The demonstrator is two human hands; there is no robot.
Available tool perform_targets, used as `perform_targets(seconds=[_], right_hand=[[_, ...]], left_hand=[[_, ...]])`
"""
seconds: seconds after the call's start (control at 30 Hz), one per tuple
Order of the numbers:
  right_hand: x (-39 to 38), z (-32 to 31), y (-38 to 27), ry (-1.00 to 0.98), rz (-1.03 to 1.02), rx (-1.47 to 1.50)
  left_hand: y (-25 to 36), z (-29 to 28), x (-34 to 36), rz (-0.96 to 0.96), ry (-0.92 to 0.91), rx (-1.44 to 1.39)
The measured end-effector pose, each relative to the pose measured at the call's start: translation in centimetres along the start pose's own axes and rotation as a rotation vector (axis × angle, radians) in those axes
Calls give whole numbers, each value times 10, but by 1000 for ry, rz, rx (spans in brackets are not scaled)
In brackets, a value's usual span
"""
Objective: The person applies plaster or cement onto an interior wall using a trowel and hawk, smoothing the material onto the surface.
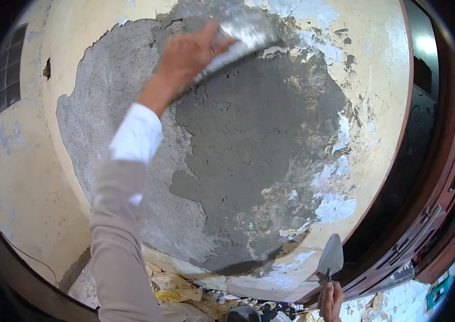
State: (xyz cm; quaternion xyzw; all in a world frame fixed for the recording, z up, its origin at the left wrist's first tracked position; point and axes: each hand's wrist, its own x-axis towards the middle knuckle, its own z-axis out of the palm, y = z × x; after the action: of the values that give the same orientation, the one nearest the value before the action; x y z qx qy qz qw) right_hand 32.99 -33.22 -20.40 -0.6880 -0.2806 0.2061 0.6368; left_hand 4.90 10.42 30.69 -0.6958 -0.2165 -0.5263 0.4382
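Note:
My left hand [184,61], blurred by motion, grips a wide flat metal plastering trowel [246,33] held against the upper part of the wall. Below it is a large dark grey patch of fresh mortar [254,134] with ragged edges, beside older, lighter rough plaster [104,96] on the left. Flaking cream paint [375,150] surrounds the patch. Low at the right, my right hand [330,300] holds a pointed trowel [330,256] upright by its handle, its blade in front of the wall.
A small grid window [7,70] is in the left wall. On the right stand a dark doorway [420,75] and wooden shutters or doors [431,225]. Debris [176,290], a dark bucket-like object [243,315] and a thin cable [34,257] lie low down.

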Motion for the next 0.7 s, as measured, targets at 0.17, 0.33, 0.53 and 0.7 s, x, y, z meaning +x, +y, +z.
perform_targets(seconds=[0.17,0.33,0.53,0.7], right_hand=[[17,40,-96,-66,-236,86],[77,52,-262,114,-948,-155],[153,107,-537,389,-1462,-537],[222,135,-701,490,-1654,-974]], left_hand=[[49,-1,-84,63,-89,-146],[69,-51,-158,-254,80,-353],[88,-96,-310,-1232,-60,-961],[132,-88,-455,-1694,297,-1170]])
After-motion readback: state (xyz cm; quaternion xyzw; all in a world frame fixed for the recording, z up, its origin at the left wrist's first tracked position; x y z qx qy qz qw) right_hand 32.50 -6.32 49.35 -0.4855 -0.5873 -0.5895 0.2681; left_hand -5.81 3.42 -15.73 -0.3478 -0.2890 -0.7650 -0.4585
